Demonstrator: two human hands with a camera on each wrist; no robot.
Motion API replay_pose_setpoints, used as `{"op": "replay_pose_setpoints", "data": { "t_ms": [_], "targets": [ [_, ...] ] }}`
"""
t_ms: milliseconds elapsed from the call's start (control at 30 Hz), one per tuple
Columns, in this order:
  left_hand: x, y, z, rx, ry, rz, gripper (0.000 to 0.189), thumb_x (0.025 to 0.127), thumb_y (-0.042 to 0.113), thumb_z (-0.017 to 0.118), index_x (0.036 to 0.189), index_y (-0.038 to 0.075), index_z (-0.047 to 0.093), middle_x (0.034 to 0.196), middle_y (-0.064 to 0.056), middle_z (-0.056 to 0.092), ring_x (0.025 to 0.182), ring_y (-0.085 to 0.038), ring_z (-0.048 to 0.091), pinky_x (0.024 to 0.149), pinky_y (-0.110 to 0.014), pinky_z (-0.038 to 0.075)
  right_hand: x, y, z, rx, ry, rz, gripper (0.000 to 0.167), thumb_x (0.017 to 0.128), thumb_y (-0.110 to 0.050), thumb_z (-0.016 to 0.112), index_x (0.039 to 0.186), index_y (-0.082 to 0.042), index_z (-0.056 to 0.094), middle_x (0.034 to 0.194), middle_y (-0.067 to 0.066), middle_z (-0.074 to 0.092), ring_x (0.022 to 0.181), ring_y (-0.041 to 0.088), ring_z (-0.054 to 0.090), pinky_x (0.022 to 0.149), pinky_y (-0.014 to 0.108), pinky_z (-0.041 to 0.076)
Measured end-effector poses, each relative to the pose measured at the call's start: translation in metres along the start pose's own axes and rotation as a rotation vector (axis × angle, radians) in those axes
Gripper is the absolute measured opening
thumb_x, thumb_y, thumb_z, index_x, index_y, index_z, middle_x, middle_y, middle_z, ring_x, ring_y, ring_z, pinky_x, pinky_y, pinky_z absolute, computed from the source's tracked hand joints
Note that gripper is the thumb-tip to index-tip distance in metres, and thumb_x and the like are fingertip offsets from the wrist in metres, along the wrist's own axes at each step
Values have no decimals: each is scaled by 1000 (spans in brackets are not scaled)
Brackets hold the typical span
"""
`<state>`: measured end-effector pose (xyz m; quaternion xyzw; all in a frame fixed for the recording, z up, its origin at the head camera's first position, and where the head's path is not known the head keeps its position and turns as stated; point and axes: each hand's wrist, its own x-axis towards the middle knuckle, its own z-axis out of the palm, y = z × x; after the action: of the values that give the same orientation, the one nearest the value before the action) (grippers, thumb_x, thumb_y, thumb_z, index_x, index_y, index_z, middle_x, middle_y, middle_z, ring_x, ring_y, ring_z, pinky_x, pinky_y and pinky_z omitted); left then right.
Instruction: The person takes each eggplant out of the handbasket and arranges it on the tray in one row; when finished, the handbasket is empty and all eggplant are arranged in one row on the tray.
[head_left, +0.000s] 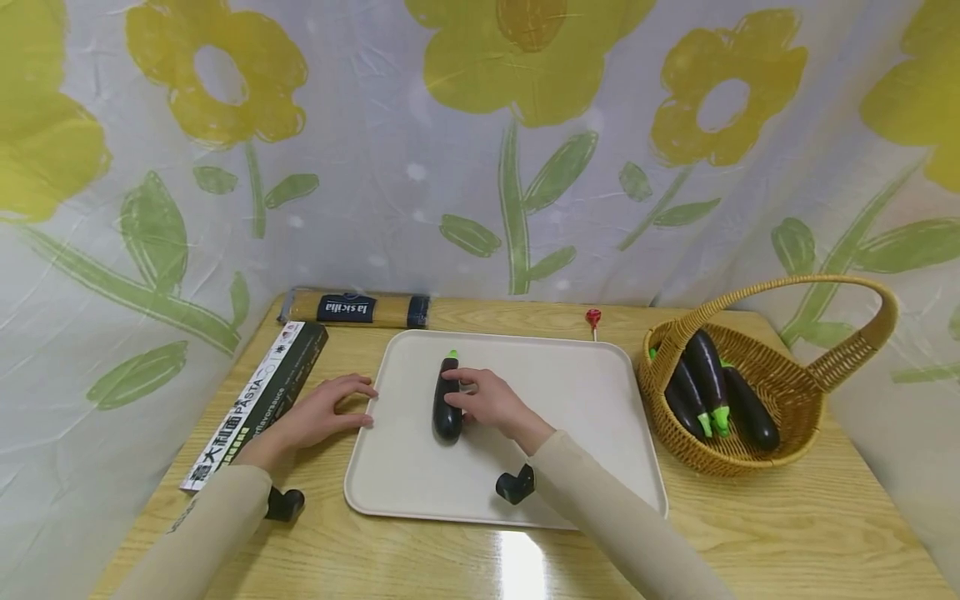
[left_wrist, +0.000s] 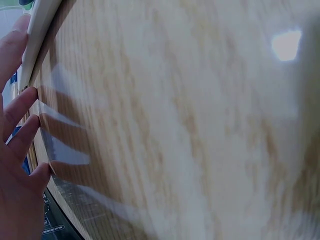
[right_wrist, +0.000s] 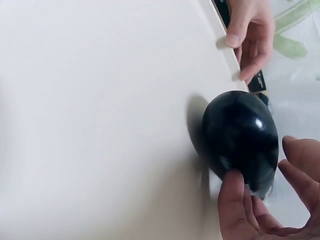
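A dark eggplant (head_left: 447, 408) with a green stem end lies lengthwise on the white tray (head_left: 555, 492). My right hand (head_left: 491, 402) holds it from the right, fingers over its upper side and thumb lower down. In the right wrist view the rounded end of the eggplant (right_wrist: 240, 135) faces the camera, between the thumb and the fingers. My left hand (head_left: 326, 414) is at the tray's left edge, its spread fingertips right at the rim. From the left wrist, this hand (left_wrist: 17, 175) shows loosely extended fingers near the tray rim (left_wrist: 37, 42), with nothing held.
On the right stands a wicker basket (head_left: 806, 417) with a tall handle and several eggplants (head_left: 707, 371) inside. A pasta box (head_left: 258, 404) lies left of the tray. Behind are a spaghetti pack (head_left: 382, 310) and a red lollipop (head_left: 593, 317). A flowered curtain (head_left: 360, 192) backs the table.
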<state>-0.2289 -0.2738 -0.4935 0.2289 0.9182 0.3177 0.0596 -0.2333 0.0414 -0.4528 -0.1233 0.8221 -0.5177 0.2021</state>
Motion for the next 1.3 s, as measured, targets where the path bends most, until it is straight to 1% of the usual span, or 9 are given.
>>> {"op": "replay_pose_setpoints", "data": {
  "t_ms": [233, 367, 533, 600, 767, 833, 933, 1167, 1300],
  "targets": [
    [1, 1, 0, 1, 2, 9, 41, 87, 39, 73, 121, 17, 65, 142, -18, 49, 137, -43, 34, 112, -62, 22, -11, 1, -7, 31, -5, -20, 41, 95, -16, 65, 135, -12, 59, 144, 20, 46, 111, 25, 62, 77, 38, 58],
    [1, 2, -1, 0, 4, 8, 41, 87, 38, 73, 120, 17, 65, 142, -18, 50, 136, -43, 36, 111, -62, 24, -19, 2, -11, 53, -18, -33, 42, 95, -17, 65, 136, -12, 58, 144, 16, 47, 121, 29, 57, 80, 36, 58],
    [0, 2, -1, 5, -1, 0, 41, 87, 40, 73, 121, 17, 65, 142, -18, 50, 137, -43, 35, 111, -62, 24, -36, 2, -18, 74, -25, -81, 45, 95, -19, 66, 137, -9, 56, 143, 17, 48, 120, 29, 58, 83, 34, 57],
    [0, 2, -1, 6, -3, -4, 42, 88, 40, 72, 122, 17, 64, 142, -18, 49, 137, -43, 35, 111, -62, 24, -45, 2, -22, 62, -19, -101, 45, 95, -21, 66, 137, -11, 57, 142, 16, 49, 119, 28, 59, 85, 35, 56],
    [0, 2, -1, 8, -2, -4, 42, 88, 41, 72, 122, 17, 65, 142, -18, 49, 137, -43, 35, 111, -62, 23, -69, 5, -34, 2, 19, -117, 42, 94, -30, 68, 134, -22, 59, 139, 4, 53, 117, 24, 60, 91, 40, 52],
    [0, 2, -2, 10, -1, -4, 42, 88, 41, 71, 122, 17, 65, 142, -18, 49, 137, -43, 34, 111, -62, 23, -78, 7, -38, -2, 38, -117, 42, 93, -31, 69, 133, -25, 60, 138, -1, 54, 117, 22, 60, 92, 41, 51],
    [0, 3, -2, 8, 3, 2, 42, 88, 40, 72, 121, 16, 65, 142, -18, 50, 137, -43, 35, 111, -63, 24, -92, 10, -46, 10, 68, -118, 41, 92, -31, 70, 132, -26, 61, 137, -4, 55, 116, 20, 60, 93, 41, 50],
    [0, 2, 0, -1, 5, 17, 41, 88, 39, 72, 121, 16, 64, 142, -19, 49, 137, -44, 33, 112, -63, 22, -121, 19, -65, 42, 149, -145, 43, 93, -31, 69, 134, -22, 59, 140, 4, 52, 120, 24, 58, 97, 42, 50],
    [0, 0, 0, 3, 4, 13, 41, 89, 39, 72, 121, 16, 64, 142, -18, 49, 137, -44, 34, 111, -63, 23, -137, 24, -76, 61, 198, -158, 43, 93, -30, 69, 134, -21, 58, 140, 4, 52, 121, 26, 57, 98, 41, 50]
  ]
}}
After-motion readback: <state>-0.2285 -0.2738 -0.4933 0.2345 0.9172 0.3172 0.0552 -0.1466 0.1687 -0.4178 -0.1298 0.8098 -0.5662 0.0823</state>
